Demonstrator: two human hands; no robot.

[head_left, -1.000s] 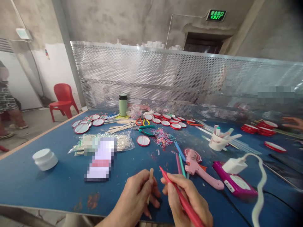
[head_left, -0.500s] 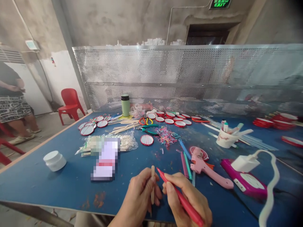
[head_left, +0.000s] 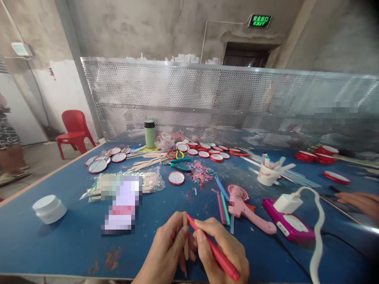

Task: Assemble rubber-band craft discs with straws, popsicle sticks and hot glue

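Near the front edge of the blue table (head_left: 59,240), my left hand (head_left: 167,252) pinches a thin wooden stick (head_left: 185,236) and holds it upright. My right hand (head_left: 222,248) grips a red pen-like stick (head_left: 211,248) whose tip rests against the top of the wooden stick. Just beyond my hands lie a pink glue gun (head_left: 247,211) and two coloured sticks (head_left: 222,203).
A white jar (head_left: 49,208) sits at the left, a bag of wooden sticks (head_left: 124,183) in the middle. Round red-rimmed mirrors (head_left: 204,152), rubber bands (head_left: 201,173), a green bottle (head_left: 149,134), a paper cup (head_left: 268,173), and a pink device with a white charger (head_left: 288,219) lie around. Another person's hand (head_left: 359,201) rests at right.
The red stick's tip has closed in on the top of the wooden stick. Another person's hand has come into view at the right. The view has shifted slightly.
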